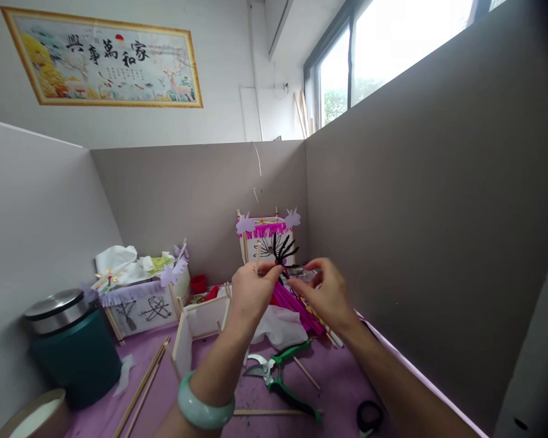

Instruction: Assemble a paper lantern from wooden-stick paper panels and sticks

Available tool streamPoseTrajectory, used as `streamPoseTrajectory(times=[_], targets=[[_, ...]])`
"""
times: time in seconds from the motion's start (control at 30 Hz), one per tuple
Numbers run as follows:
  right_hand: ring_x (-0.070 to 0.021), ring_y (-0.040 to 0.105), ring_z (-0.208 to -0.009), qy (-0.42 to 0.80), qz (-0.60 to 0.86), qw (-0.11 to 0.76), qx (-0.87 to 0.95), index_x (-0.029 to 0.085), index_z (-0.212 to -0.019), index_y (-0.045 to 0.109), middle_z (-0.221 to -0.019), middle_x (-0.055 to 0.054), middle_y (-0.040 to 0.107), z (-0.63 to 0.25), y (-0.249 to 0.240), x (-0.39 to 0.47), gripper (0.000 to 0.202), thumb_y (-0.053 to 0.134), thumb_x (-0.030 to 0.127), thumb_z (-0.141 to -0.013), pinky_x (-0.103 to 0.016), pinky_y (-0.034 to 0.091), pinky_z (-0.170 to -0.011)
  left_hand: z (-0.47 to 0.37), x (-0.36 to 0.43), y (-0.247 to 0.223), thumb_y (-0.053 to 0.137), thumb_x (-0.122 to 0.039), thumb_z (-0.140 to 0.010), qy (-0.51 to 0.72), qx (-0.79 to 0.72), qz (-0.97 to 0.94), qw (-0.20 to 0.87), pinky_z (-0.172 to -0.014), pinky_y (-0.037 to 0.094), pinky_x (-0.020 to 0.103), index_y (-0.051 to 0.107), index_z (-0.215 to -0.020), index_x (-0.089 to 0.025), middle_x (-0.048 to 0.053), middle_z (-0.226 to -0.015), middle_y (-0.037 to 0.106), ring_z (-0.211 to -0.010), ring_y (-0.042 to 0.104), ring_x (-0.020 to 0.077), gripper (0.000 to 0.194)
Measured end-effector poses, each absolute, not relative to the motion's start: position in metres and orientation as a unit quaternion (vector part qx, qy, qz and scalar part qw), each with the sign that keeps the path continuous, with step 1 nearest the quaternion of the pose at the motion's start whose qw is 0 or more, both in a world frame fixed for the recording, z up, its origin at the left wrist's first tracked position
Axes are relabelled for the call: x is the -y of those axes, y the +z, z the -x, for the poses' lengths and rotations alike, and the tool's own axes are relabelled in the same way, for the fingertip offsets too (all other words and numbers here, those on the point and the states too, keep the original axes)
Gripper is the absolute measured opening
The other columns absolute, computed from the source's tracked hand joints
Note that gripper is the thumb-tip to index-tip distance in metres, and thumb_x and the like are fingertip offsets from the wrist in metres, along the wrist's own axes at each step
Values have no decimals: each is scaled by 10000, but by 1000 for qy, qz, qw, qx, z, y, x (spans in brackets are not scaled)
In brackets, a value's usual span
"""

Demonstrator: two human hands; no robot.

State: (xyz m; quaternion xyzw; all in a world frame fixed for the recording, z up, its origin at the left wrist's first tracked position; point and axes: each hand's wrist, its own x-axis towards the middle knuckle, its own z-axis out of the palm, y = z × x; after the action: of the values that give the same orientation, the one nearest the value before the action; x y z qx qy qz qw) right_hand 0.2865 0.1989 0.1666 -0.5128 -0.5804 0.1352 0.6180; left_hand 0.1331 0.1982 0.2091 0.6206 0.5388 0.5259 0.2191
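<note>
1. The black-pronged ornament (283, 248) is located between the two hands, in front of the decorated white box (251, 251) at the back of the table (342, 383).
2. The left hand (251, 295) is nearly closed, thumb against fingers, and pinches the ornament at its base; a pale stick (258, 255) rises beside its fingers.
3. The right hand (331, 295) is half curled just to the right of the base, with the thumb and index finger bent towards each other; whether they grip anything cannot be told.
4. The ornament consists of slender, matt black prongs that fan upward and to the right from one point, like spread petals. A small spot of purple and red shows at the base, partly hidden by the fingers.
5. Magenta strands (307, 313) lie below the hands, sloping down to the right, alongside a crumpled white cloth (281, 328).
6. Nearer the viewer, green-handled shears (268, 367) lie with blades apart. A pale green bangle (205, 403) encircles the left wrist.
</note>
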Motion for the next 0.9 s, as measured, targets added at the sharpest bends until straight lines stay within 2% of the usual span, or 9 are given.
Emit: streamPoseTrajectory(times=[0.07, 0.17, 0.27, 0.37, 0.5, 0.6, 0.67, 0.8, 0.9], targets=[[-151, 568, -566, 131, 498, 555, 653, 211, -797, 611, -662, -6, 627, -278, 156, -199, 307, 661, 503, -720, -261, 424, -540, -133, -195, 210, 678, -370, -662, 519, -553, -626, 182, -656, 419, 298, 746, -735, -206, 36, -685, 709, -683, 617, 199, 192], [-128, 568, -488, 268, 432, 501, 700, 190, -677, 602, -582, 0, 616, -280, 152, -207, 329, 505, 454, -847, -232, 402, -479, -126, -190, 214, 658, -366, -675, 495, -569, -643, 133, -622, 396, 287, 747, -723, -211, 29, -634, 693, -645, 602, 192, 185], [-117, 572, -466, 333, 452, 482, 673, 162, -794, 635, -667, -30, 663, -306, 162, -224, 359, 466, 472, -862, -220, 404, -441, -109, -186, 219, 651, -385, -679, 477, -574, -647, 156, -610, 389, 278, 742, -720, -190, 39, -649, 695, -650, 599, 190, 219], [-130, 589, -499, 257, 557, 460, 642, 146, -878, 649, -704, -63, 674, -344, 176, -242, 426, 369, 465, -908, -239, 443, -472, -89, -184, 222, 668, -403, -663, 491, -552, -633, 230, -563, 380, 256, 737, -720, -164, 43, -643, 690, -618, 584, 170, 255], [-238, 659, -720, 178, 626, 460, 604, 106, -913, 655, -861, -169, 680, -366, 192, -244, 232, 623, 284, -767, -293, 476, -552, -68, -178, 220, 696, -409, -645, 525, -526, -598, 299, -459, 317, 224, 728, -768, -136, 25, -580, 648, -493, 493, 111, 301], [-246, 647, -890, 152, 556, 489, 655, 189, -1161, 587, -1078, -141, 650, -329, 201, -220, 452, 678, 251, -723, -316, 516, -665, -61, -164, 220, 699, -407, -655, 535, -517, -596, 303, -454, 325, 217, 731, -798, -139, 23, -600, 648, -487, 473, 96, 306], [-206, 652, -881, 249, 400, 512, 718, 257, -1253, 511, -1113, -82, 648, -284, 204, -195, 492, 634, 335, -783, -319, 542, -690, -59, -151, 221, 708, -388, -656, 539, -507, -604, 296, -490, 372, 220, 736, -786, -144, 31, -631, 663, -538, 516, 114, 278], [-173, 660, -763, 281, 277, 604, 692, 251, -924, 611, -851, -12, 688, -205, 200, -141, 158, 654, 325, -791, -301, 559, -655, -46, -120, 223, 702, -376, -690, 540, -447, -638, 320, -654, 464, 243, 741, -802, -156, 62, -807, 707, -740, 617, 178, 250], [-177, 664, -748, 209, 209, 687, 664, 285, -863, 605, -827, -1, 682, -180, 204, -117, 97, 664, 257, -792, -313, 570, -638, -18, -93, 219, 674, -465, -712, 556, -511, -594, 277, -616, 469, 253, 707, -996, -180, 74, -914, 710, -724, 627, 192, 404]])
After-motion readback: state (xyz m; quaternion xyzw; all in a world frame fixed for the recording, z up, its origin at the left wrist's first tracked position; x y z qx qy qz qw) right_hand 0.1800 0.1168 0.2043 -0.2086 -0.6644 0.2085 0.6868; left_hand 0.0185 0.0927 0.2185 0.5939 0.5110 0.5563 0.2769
